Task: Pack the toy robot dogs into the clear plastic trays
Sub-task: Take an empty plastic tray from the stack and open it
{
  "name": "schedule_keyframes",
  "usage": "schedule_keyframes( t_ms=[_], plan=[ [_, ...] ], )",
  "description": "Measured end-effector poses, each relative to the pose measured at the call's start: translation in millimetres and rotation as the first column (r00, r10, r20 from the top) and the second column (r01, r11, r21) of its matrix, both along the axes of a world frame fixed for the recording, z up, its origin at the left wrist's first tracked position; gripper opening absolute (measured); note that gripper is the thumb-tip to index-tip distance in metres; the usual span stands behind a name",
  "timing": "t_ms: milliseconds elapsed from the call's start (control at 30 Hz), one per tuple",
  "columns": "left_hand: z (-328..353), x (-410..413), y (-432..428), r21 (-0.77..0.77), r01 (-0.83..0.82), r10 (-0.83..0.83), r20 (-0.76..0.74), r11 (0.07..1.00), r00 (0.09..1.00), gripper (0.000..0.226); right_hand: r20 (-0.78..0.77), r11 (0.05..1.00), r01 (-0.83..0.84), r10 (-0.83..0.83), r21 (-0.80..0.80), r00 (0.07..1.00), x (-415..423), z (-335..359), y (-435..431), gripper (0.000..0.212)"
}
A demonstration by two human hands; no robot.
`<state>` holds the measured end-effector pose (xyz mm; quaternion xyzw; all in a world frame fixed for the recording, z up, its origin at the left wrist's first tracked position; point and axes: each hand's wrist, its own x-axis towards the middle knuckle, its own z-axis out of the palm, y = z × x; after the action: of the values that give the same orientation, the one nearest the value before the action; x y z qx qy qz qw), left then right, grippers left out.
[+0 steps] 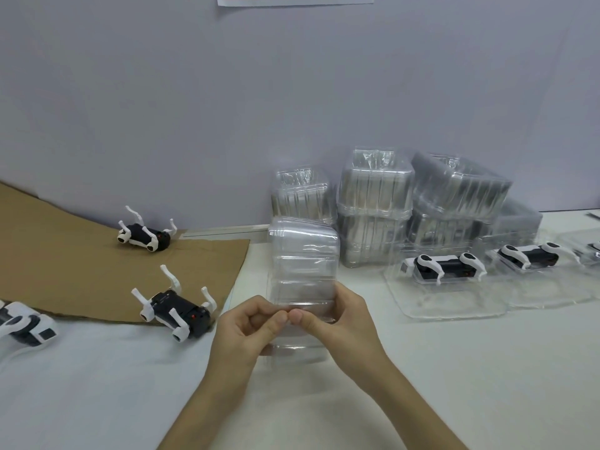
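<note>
Three toy robot dogs [177, 315] are left unpacked at the left. One cut-off dog [22, 323] is seen only in part at the frame edge on the white table [97, 384]. Two are laid on their backs, legs up, on the brown cardboard sheet [65, 271]: a far dog [144, 237] near the wall and a near one at the sheet's front edge. The near one is probably kept there so that it can be reached quickly.

Just right of it, the left hand [246, 326] is curled, with thumb and forefinger pinched on the near rim of the clear tray [303, 271]. The tray is held off the table in front of the person. The ridges along it suggest several nested trays, though this cannot be told for certain. The right hand [337, 319] is pinched on the same rim, its thumb tip touching the left thumb. Such a grip is judged suited to peeling one thin shell from the rest.

Behind, the tray stacks [376, 203] are kept against the wall. Further right, a packed dog [443, 266] and a second packed dog [527, 256] are set in open trays laid in a row, evidently as finished work.
</note>
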<state>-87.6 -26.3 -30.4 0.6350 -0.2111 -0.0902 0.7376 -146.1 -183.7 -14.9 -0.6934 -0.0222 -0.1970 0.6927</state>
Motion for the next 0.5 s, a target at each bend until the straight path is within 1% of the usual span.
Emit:
schedule_keyframes(
  t_ms=[33,167,367,500],
  plan=[
    [0.4,-0.3,-0.2,-0.001,-0.001,0.001,0.0,1.0,1.0,0.007,0.0,1.0,-0.007,0.007,0.008,1.0,0.0,0.3,-0.7,0.028],
    [3.2,-1.4,-1.1,-0.019,-0.006,0.006,-0.002,1.0,1.0,0.02,-0.003,1.0,-0.02,0.02,0.02,1.0,0.6,1.1,-3.6,0.029],
    [5.6,-2.1,-0.6,-0.017,-0.029,0.029,0.022,0.999,0.999,0.016,0.0,1.0,-0.015,0.015,0.027,1.0,0.5,3.4,-5.2,0.029],
    [5.5,-2.2,-1.8,-0.03,-0.047,0.048,0.019,0.998,0.999,0.021,-0.006,0.999,-0.022,0.023,0.034,1.0,-0.4,4.6,-5.0,0.026]
  ],
)
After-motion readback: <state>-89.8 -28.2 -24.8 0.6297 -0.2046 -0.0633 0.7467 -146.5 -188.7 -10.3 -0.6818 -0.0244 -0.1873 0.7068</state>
